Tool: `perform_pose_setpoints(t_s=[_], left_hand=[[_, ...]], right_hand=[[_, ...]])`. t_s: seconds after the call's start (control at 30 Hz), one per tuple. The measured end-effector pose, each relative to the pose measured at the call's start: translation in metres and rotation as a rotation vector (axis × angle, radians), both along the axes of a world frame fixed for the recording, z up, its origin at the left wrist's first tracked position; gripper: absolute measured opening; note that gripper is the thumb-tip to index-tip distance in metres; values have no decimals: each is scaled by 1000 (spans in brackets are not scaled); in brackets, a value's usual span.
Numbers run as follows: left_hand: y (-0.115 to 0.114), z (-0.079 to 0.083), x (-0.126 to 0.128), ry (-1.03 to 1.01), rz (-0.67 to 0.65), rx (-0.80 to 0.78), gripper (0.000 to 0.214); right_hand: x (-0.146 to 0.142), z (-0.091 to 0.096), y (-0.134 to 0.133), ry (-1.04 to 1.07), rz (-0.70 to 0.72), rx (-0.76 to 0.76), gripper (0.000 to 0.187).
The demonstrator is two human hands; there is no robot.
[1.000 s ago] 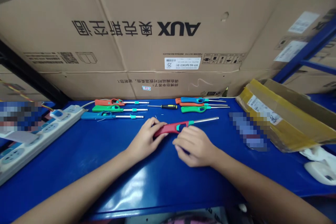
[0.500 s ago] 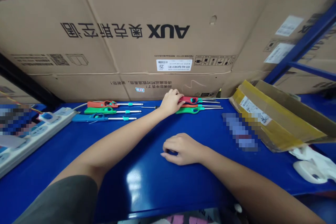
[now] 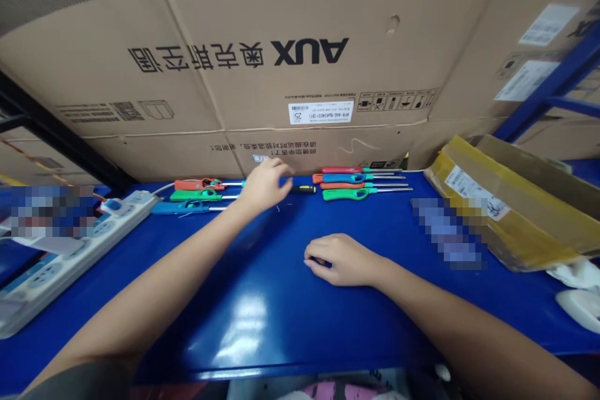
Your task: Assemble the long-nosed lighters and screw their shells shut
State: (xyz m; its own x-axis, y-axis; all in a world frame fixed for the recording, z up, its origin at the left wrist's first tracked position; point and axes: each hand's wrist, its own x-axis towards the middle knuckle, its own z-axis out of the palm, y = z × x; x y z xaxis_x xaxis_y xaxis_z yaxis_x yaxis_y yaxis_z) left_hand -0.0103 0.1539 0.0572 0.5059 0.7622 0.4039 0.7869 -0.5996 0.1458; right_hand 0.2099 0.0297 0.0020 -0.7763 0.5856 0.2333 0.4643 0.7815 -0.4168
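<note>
Over at the far left, a white multi-socket power strip [image 3: 70,262] is lying near the edge of a glossy blue workbench [image 3: 290,319]. Just right of it, three long utility lighters with teal collars on their steel barrels are lying side by side: a blue plastic lighter [image 3: 175,207] nearest, a green plastic lighter [image 3: 194,195] next, and a red-orange plastic lighter [image 3: 199,184] farthest. The person's left hand [image 3: 265,186] is hovering at the far side of the bench beside those barrel tips, its fingers loosely spread and pinching nothing. It is partly hiding a slim screwdriver with a black-and-yellow handle [image 3: 302,189], and whether the two are touching cannot be told. Farther right, four similar lighters are lying in a tight row: a red lighter [image 3: 340,170], a blue lighter [image 3: 344,178], an orange lighter [image 3: 342,185] and a green lighter [image 3: 344,194]. They are looking light, stiff and smooth, so the thick plastic handle seems the surest place to take hold, rather than the thin barrel. Nearer, the right hand [image 3: 340,259] is resting on the bench with its fingers curled, and whether anything is under them cannot be told. At the far right, a cardboard parcel bound with yellow tape [image 3: 510,206] is sitting on the bench
</note>
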Motion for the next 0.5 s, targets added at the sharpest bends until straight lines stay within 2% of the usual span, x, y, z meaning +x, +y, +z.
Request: perform_pose_setpoints(t_s=[0.13, 0.23, 0.33, 0.5], left_hand=[[-2, 7, -88, 117, 27, -122, 23], [-11, 5, -133, 179, 28, -193, 24], [-23, -3, -150, 210, -17, -269, 24], [-40, -13, -145, 188, -112, -328, 24]], right_hand=[[-1, 1, -2, -6, -6, -25, 13], [-2, 2, -4, -15, -11, -32, 13], [-2, 3, -5, -25, -10, -33, 14], [0, 5, -5, -31, -28, -17, 15]])
